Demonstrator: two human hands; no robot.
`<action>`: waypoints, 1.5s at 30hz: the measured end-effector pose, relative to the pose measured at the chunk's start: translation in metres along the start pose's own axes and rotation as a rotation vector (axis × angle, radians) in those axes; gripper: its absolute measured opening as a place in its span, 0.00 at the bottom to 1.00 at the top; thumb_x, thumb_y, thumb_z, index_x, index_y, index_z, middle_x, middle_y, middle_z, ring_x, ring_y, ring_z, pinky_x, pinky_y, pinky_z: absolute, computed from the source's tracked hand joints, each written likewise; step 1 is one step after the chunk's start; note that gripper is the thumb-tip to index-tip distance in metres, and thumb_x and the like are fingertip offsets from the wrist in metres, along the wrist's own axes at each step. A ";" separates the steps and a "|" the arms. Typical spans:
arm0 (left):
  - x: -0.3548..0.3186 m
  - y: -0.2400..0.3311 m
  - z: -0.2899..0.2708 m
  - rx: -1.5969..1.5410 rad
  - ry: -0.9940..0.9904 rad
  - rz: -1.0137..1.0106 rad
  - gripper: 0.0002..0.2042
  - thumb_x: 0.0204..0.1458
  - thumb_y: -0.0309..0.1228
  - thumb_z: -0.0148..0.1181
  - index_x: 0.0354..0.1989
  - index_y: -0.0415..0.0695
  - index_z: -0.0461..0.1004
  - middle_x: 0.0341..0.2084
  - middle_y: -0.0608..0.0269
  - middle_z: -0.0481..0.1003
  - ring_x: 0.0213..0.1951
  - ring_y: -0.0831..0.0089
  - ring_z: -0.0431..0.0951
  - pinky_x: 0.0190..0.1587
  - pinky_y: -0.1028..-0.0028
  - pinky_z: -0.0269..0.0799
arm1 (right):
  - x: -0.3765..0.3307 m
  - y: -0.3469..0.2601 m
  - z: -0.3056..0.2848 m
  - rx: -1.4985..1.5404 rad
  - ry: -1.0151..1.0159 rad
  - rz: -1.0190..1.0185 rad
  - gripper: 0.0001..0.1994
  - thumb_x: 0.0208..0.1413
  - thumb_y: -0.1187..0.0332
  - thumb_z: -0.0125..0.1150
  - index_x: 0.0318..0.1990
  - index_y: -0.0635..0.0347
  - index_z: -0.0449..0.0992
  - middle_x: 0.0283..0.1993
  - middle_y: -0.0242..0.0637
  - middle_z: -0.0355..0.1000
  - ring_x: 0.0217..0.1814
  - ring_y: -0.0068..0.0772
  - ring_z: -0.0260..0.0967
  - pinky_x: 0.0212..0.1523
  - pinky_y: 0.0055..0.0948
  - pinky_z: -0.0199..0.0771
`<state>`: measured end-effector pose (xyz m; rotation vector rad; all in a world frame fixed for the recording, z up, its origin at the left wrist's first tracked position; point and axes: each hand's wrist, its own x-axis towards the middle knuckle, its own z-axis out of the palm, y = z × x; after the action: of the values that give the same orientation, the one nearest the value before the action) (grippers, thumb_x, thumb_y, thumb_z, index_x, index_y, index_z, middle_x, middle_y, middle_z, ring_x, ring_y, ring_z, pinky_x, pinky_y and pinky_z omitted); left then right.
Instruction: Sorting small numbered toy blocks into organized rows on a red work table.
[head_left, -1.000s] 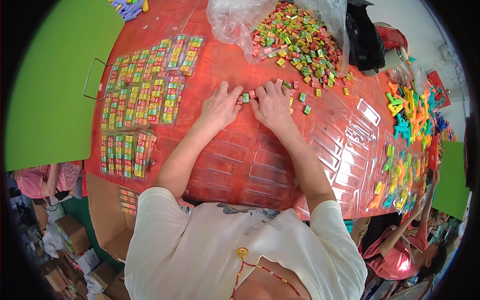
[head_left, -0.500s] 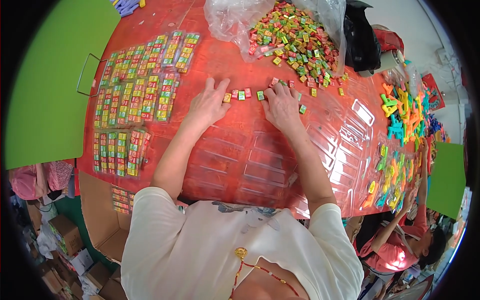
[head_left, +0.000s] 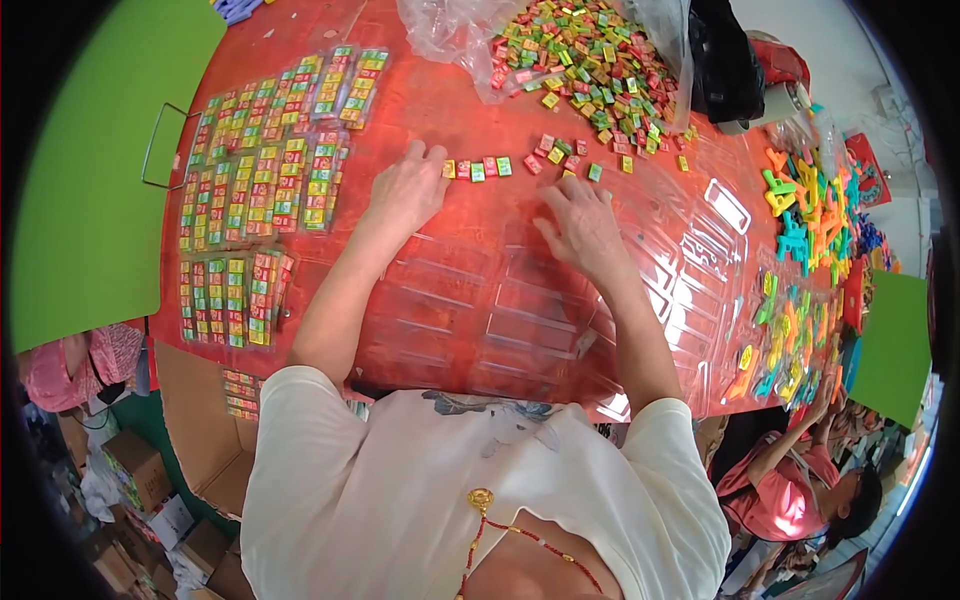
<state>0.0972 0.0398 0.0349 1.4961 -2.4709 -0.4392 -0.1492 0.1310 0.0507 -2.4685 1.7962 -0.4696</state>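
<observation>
Hands spread apart since a second ago: left hand point(head_left: 408, 190) flat, fingers together, ending a row of candies point(head_left: 478, 168); right hand point(head_left: 583, 225) splayed on tray point(head_left: 520, 300), holding nothing—row-laying underway.

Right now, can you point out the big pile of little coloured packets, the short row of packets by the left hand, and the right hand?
pile of coloured packets point(head_left: 590, 60), head view, middle of the heap
row of packets point(head_left: 477, 168), head view, middle packet
right hand point(head_left: 583, 228), head view, back of the hand
</observation>
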 end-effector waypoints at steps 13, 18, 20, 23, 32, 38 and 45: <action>0.001 -0.001 -0.008 -0.034 -0.111 -0.008 0.25 0.51 0.32 0.64 0.58 0.46 0.66 0.48 0.45 0.66 0.42 0.43 0.78 0.41 0.51 0.77 | 0.027 -0.032 0.041 0.054 0.072 -0.087 0.09 0.52 0.66 0.63 0.37 0.59 0.73 0.38 0.41 0.68 0.43 0.43 0.70 0.43 0.42 0.69; 0.002 0.004 -0.007 -0.040 -0.112 0.001 0.25 0.52 0.34 0.63 0.60 0.49 0.66 0.49 0.48 0.66 0.42 0.44 0.78 0.43 0.51 0.76 | 0.055 -0.020 0.040 0.050 0.130 -0.030 0.18 0.48 0.65 0.67 0.47 0.57 0.73 0.42 0.40 0.68 0.45 0.43 0.71 0.44 0.42 0.71; 0.003 0.008 -0.006 -0.046 -0.126 0.000 0.25 0.52 0.33 0.63 0.59 0.49 0.67 0.48 0.48 0.66 0.42 0.44 0.78 0.42 0.51 0.76 | 0.060 -0.019 0.041 0.008 0.045 -0.015 0.18 0.48 0.64 0.68 0.47 0.55 0.74 0.43 0.41 0.68 0.46 0.44 0.72 0.44 0.43 0.72; 0.007 0.015 -0.001 -0.036 -0.128 0.057 0.19 0.53 0.31 0.61 0.54 0.48 0.70 0.47 0.46 0.67 0.41 0.45 0.79 0.40 0.52 0.78 | 0.066 -0.019 0.047 0.002 -0.067 -0.036 0.17 0.48 0.65 0.68 0.46 0.56 0.74 0.43 0.44 0.68 0.45 0.46 0.72 0.44 0.44 0.73; 0.007 0.012 0.007 -0.057 -0.007 0.110 0.11 0.54 0.29 0.58 0.46 0.45 0.71 0.40 0.49 0.69 0.40 0.45 0.79 0.38 0.51 0.77 | 0.061 -0.023 0.043 0.168 0.042 0.022 0.12 0.49 0.69 0.66 0.42 0.58 0.75 0.38 0.47 0.68 0.44 0.51 0.72 0.44 0.45 0.75; -0.033 0.033 0.002 -0.037 -0.094 0.177 0.16 0.55 0.30 0.60 0.53 0.46 0.70 0.40 0.50 0.68 0.38 0.47 0.78 0.35 0.54 0.77 | 0.020 -0.038 0.022 0.176 0.041 -0.030 0.12 0.49 0.71 0.65 0.42 0.60 0.75 0.38 0.47 0.67 0.42 0.50 0.72 0.43 0.45 0.74; -0.051 0.030 -0.006 -0.185 0.061 0.198 0.22 0.55 0.30 0.58 0.59 0.44 0.67 0.48 0.53 0.69 0.50 0.50 0.74 0.45 0.52 0.74 | -0.005 -0.033 0.006 0.466 0.076 0.133 0.17 0.53 0.75 0.63 0.52 0.62 0.73 0.44 0.48 0.68 0.44 0.53 0.71 0.43 0.44 0.74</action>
<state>0.0983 0.0972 0.0500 1.1645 -2.4245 -0.5581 -0.1182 0.1459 0.0508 -2.0284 1.6296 -0.8669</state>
